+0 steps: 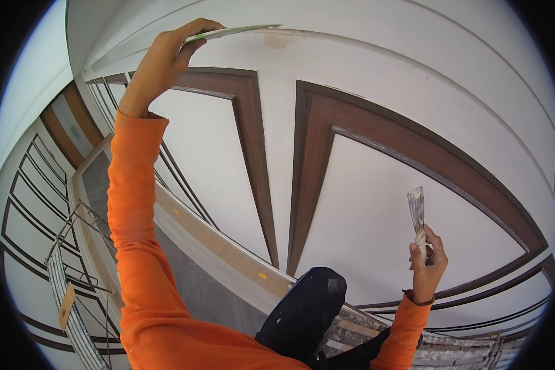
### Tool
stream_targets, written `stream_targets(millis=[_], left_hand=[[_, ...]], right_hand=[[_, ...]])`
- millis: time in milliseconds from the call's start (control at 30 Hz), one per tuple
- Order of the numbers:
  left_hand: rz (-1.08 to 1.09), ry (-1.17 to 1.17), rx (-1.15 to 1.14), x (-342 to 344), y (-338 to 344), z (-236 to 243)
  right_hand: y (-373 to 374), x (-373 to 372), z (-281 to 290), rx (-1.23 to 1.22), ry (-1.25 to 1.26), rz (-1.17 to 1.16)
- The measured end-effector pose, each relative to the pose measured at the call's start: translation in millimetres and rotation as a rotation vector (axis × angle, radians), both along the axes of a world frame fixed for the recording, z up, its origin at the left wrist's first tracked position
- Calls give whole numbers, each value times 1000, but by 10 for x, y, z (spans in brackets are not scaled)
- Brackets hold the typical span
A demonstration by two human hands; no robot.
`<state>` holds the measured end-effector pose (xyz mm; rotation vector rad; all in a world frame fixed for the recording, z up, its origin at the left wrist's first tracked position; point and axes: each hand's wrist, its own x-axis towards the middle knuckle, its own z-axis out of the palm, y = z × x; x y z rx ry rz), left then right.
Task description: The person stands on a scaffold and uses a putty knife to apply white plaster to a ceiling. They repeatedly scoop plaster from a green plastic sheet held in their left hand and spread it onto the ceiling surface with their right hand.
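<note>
Raised at the upper left, my left hand [177, 46] grips a flat, pale putty scraper [234, 30] with a hint of green near my fingers. The scraper is seen nearly edge-on. Its far tip lies against or very close to the white wall moulding [327, 36]; contact cannot be told. A beige damp-looking patch [277, 41] shows just beside that tip. Lower right, my right hand [430, 259] is closed round the smeared handle of a putty knife [417, 208]. That knife's metal blade points up, streaked with white putty, in front of a white wall panel.
Brown wooden frames [317, 117] border the white wall panels. Below me, my dark-trousered knee [311, 308] is near a grey floor [209, 277] far down. Metal scaffolding [74, 302] stands at the lower left, and splattered planks [357, 330] lie under me. A door [71, 126] is at the far left.
</note>
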<state>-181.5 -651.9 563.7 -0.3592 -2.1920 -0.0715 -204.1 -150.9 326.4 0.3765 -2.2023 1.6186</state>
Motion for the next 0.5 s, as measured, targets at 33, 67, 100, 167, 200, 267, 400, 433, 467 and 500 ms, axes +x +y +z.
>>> stream_targets(millis=[33, 67, 100, 167, 200, 267, 400, 433, 467, 500], left_hand=[[-33, 30, 40, 70, 13, -44], [-37, 40, 133, 136, 54, -108], [-41, 50, 225, 213, 106, -185], [-151, 38, 489, 335, 152, -398], [-244, 48, 666, 372, 222, -562], [-488, 35, 1098, 446, 488, -922], [-736, -94, 1584, 470, 1019, -1590], [-766, -127, 1671, 456, 1152, -1755], [-801, -127, 1729, 452, 1298, -1882], [-838, -121, 1787, 451, 1447, -2001]], right_hand=[[-10, 8, 9, -2, -8, 9], [-8, 10, 14, -1, -15, 13], [-8, 12, 10, 9, -17, 18], [-4, 15, 2, 27, -13, 19], [-3, 15, 3, 20, 10, 30], [-24, 1, 1, 7, 53, 64], [-243, 118, 152, -10, 171, 159], [-330, 152, 191, 12, 222, 178], [-411, 193, 223, 33, 268, 197], [-479, 232, 233, 49, 283, 209]])
